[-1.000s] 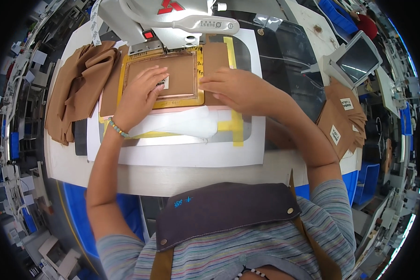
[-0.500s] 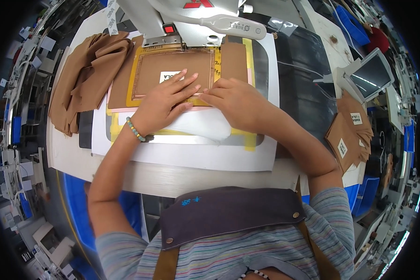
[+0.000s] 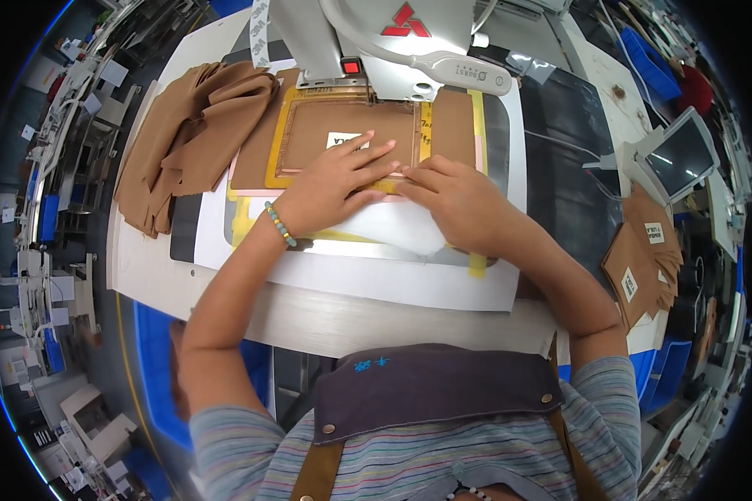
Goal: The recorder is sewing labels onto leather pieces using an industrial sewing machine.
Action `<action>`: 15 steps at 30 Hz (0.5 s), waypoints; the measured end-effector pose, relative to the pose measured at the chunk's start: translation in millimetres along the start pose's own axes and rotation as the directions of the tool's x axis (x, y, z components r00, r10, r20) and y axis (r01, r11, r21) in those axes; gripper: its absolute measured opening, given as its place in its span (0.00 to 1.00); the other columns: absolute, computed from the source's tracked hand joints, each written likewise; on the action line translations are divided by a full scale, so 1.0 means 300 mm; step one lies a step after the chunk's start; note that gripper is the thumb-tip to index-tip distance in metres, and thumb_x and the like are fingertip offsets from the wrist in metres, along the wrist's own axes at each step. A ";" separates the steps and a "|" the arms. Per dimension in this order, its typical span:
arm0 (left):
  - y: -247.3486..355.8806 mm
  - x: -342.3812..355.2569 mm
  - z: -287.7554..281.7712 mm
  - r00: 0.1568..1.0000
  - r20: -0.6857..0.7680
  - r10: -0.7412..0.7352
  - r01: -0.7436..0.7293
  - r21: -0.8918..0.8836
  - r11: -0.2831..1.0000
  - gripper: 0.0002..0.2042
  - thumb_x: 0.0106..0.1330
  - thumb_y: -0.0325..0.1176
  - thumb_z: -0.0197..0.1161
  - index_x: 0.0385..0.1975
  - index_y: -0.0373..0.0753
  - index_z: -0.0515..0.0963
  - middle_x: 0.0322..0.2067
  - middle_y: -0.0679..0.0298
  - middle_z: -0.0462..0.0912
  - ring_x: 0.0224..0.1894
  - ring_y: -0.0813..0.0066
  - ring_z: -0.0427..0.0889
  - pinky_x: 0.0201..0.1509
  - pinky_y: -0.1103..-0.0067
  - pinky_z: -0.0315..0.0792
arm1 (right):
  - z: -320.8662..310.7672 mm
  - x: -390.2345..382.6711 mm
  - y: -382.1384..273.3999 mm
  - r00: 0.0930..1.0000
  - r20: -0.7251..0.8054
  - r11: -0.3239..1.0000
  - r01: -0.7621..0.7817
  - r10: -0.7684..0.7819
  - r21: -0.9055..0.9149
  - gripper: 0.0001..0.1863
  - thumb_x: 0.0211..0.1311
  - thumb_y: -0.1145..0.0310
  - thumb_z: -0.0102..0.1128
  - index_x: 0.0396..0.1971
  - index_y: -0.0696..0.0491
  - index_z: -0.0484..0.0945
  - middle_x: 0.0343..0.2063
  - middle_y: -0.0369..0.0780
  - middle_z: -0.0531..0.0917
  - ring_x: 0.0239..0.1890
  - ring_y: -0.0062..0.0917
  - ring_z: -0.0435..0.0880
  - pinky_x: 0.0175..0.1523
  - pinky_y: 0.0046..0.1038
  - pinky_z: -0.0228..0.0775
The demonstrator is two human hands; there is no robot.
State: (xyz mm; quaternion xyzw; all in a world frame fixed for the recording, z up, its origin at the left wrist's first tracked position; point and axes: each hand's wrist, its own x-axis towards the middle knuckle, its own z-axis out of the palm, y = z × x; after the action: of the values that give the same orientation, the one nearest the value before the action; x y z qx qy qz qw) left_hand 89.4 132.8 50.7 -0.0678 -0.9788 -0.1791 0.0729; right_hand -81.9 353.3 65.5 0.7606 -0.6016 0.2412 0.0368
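Note:
Under the head of a white sewing machine [image 3: 393, 58] lies a brown fabric piece [image 3: 326, 117] with a white printed label [image 3: 348, 140], inside a yellow-edged rectangular frame [image 3: 273, 159]. My left hand [image 3: 330, 188] rests flat across the near edge of the frame, fingers spread, the tips on the fabric and partly over the label. At the frame's near right corner is my right hand [image 3: 455, 196], its fingers bunched and its thumb close to the left fingertips. Whatever lies between those fingers is hidden. A white sheet [image 3: 393, 230] shows below both hands.
Folded brown fabric [image 3: 196, 134] is heaped on the left. Labelled brown pieces [image 3: 635, 275] are stacked at the right, near a small screen [image 3: 683, 154]. A grey handheld controller [image 3: 464, 71] hangs before the machine. A blue bin [image 3: 154, 376] stands below the table's left side.
The whole view has shifted, so the table and machine sit farther right in the picture. Both hands keep nearly the same place on the frame.

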 end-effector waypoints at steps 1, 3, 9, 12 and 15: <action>-0.002 0.002 0.001 1.000 -0.006 -0.015 0.015 -0.009 1.000 0.25 0.74 0.45 0.66 0.70 0.47 0.79 0.76 0.63 0.71 0.80 0.52 0.62 0.80 0.59 0.63 | 0.001 -0.001 0.001 0.999 0.032 1.000 -0.014 0.014 0.003 0.22 0.56 0.79 0.63 0.53 0.57 0.83 0.49 0.44 0.86 0.53 0.36 0.82 0.60 0.36 0.76; -0.008 0.008 0.001 1.000 -0.004 -0.003 0.003 -0.004 1.000 0.25 0.74 0.45 0.66 0.70 0.47 0.79 0.76 0.62 0.71 0.80 0.51 0.63 0.80 0.59 0.62 | 0.002 -0.005 0.008 0.996 0.074 0.999 -0.049 0.050 -0.009 0.22 0.57 0.79 0.63 0.54 0.57 0.83 0.51 0.43 0.86 0.55 0.36 0.82 0.61 0.36 0.76; -0.024 0.036 -0.005 1.000 0.020 -0.020 0.019 0.043 0.999 0.25 0.75 0.45 0.65 0.70 0.47 0.78 0.75 0.60 0.72 0.79 0.50 0.64 0.81 0.58 0.61 | 0.016 0.006 0.026 0.997 0.071 0.994 -0.014 0.022 -0.106 0.23 0.59 0.79 0.65 0.57 0.56 0.82 0.55 0.42 0.86 0.57 0.34 0.81 0.64 0.33 0.74; -0.046 0.063 -0.008 1.000 0.015 0.000 -0.001 0.055 0.998 0.25 0.76 0.45 0.64 0.70 0.47 0.78 0.75 0.60 0.72 0.79 0.52 0.64 0.81 0.59 0.61 | 0.015 0.016 0.044 0.993 0.097 0.995 -0.066 0.073 -0.078 0.28 0.54 0.82 0.66 0.59 0.57 0.82 0.61 0.41 0.84 0.60 0.35 0.80 0.68 0.32 0.74; -0.077 0.089 -0.008 1.000 0.003 0.024 -0.024 0.067 0.997 0.24 0.77 0.45 0.63 0.70 0.46 0.78 0.75 0.60 0.73 0.79 0.54 0.65 0.81 0.59 0.61 | 0.023 0.030 0.063 0.992 0.095 0.991 -0.079 0.089 -0.104 0.27 0.55 0.82 0.65 0.59 0.57 0.82 0.61 0.42 0.84 0.60 0.35 0.80 0.67 0.32 0.74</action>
State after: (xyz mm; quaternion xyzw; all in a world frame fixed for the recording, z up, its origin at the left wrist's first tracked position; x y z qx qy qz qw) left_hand 59.8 113.4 49.4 -0.0770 -0.9834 -0.1452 0.0763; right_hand -95.9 337.7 58.6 0.7428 -0.6455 0.1742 0.0348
